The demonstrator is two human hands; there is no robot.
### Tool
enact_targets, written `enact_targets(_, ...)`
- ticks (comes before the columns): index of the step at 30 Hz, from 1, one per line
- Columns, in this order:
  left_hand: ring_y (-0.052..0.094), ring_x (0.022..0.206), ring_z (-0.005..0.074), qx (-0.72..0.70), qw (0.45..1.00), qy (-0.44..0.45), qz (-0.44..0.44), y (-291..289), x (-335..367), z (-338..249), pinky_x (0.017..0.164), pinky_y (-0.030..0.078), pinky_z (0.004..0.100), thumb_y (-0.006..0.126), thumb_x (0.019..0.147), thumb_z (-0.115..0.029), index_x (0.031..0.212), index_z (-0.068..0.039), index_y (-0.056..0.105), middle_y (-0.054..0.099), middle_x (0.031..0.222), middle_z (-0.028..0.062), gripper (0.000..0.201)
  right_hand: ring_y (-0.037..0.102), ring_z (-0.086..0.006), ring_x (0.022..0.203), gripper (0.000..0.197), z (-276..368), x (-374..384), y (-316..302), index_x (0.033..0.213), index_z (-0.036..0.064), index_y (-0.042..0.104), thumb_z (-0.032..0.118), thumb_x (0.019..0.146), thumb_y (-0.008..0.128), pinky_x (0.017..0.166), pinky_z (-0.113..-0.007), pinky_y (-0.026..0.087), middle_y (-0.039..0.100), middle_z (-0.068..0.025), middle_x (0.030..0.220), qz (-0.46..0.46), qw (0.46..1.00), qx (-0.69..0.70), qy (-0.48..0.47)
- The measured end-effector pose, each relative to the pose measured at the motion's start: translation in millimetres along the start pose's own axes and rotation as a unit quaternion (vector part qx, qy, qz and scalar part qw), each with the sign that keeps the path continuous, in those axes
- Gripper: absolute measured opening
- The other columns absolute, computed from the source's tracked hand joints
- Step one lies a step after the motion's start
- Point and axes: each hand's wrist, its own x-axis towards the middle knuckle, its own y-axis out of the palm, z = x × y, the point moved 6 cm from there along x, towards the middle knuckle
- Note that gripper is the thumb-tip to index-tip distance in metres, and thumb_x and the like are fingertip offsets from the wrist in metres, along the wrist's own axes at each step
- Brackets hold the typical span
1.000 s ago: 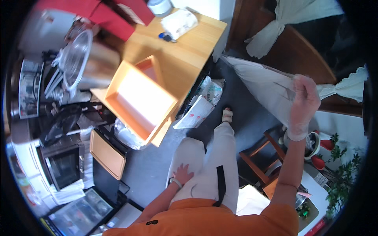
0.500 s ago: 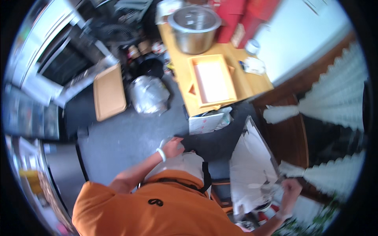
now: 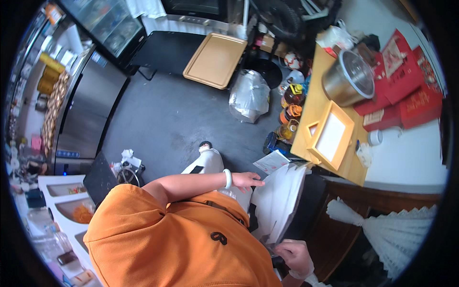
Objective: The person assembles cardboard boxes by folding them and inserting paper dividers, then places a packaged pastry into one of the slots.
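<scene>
A large white crumpled bag or stack of sheets [image 3: 282, 201] with ragged edges hangs at my right side; I cannot tell which it is. My right hand [image 3: 294, 256] grips its near lower end with curled fingers. Across my waist reaches my left hand [image 3: 248, 181], a pale bracelet on its wrist. Its fingers point right, loosely stretched, close to the white thing's left edge. Whether they touch it cannot be made out. Beyond the white thing lies a printed paper [image 3: 272, 161], partly covered by it.
A wooden table [image 3: 311, 88] on the right bears a steel pot [image 3: 346, 79], a yellow frame-like tray [image 3: 332, 136] and red bags [image 3: 406, 91]. Bottles [image 3: 289, 115] and a plastic-wrapped bundle [image 3: 249, 96] stand on the floor. Ahead is a tan baking tray [image 3: 215, 61]; a fridge [image 3: 88, 95] is left.
My body and view have turned left. The white thing has come closer in front of me, still in my right hand. My left hand has swung right toward it, its fingers now stretched out.
</scene>
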Motion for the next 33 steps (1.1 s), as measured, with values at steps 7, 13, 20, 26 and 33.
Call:
enact_targets(7,0.041,0.126,0.0437,-0.249,0.967,-0.03,0.037,-82,-56,20,0.095,0.046,0.0495,0.054,0.077,-0.073,0.148,-0.004,0.013,0.015,0.148,0.0294,0.107,0.063,-0.03,0.071,0.003,98,144,66,0.081,-0.0023,0.064,-0.004,0.079,0.062,0.063,-0.034,0.049,0.062,-0.0146,0.076,0.154,0.972,-0.006,-0.178)
enact_targets(13,0.054,0.11,0.0457,-0.378,0.922,-0.059,0.065,-179,-106,32,0.086,0.051,0.054,0.062,0.073,-0.071,0.139,-0.012,0.036,0.042,0.132,0.0296,0.092,0.063,-0.0303,0.074,0.004,200,257,129,0.083,-0.0025,0.063,0.001,0.081,0.063,0.065,-0.034,0.05,0.063,-0.0139,0.079,0.287,0.922,-0.027,-0.259)
enact_targets(20,0.066,0.065,0.0232,-0.531,0.841,0.056,-0.091,-342,-182,19,0.061,0.058,0.0389,0.052,0.084,-0.001,0.081,-0.002,0.056,0.061,0.071,0.0093,0.005,0.058,-0.0255,0.059,0.006,312,341,121,0.077,0.0055,0.064,0.002,0.073,0.064,0.052,-0.034,0.046,0.056,-0.0069,0.066,0.128,0.921,-0.164,-0.328)
enact_targets(26,0.068,0.084,0.0276,-0.563,0.72,0.364,-0.179,-444,-278,-65,0.074,0.06,0.0377,0.05,0.078,0.012,0.112,0.008,0.049,0.062,0.098,0.0184,0.034,0.055,-0.021,0.059,0.013,395,383,71,0.074,0.0135,0.064,0.011,0.062,0.068,0.052,-0.033,0.041,0.052,-0.0011,0.063,-0.072,0.875,-0.347,-0.331)
enact_targets(33,0.061,0.106,0.0303,-0.501,0.627,0.449,-0.391,-557,-282,-99,0.091,0.054,0.0388,0.048,0.081,0.014,0.122,0.006,0.043,0.056,0.118,0.0187,0.042,0.056,-0.0249,0.064,0.005,349,522,27,0.07,0.0108,0.059,0.009,0.072,0.063,0.06,-0.038,0.042,0.053,-0.004,0.065,0.069,0.875,-0.371,-0.304)
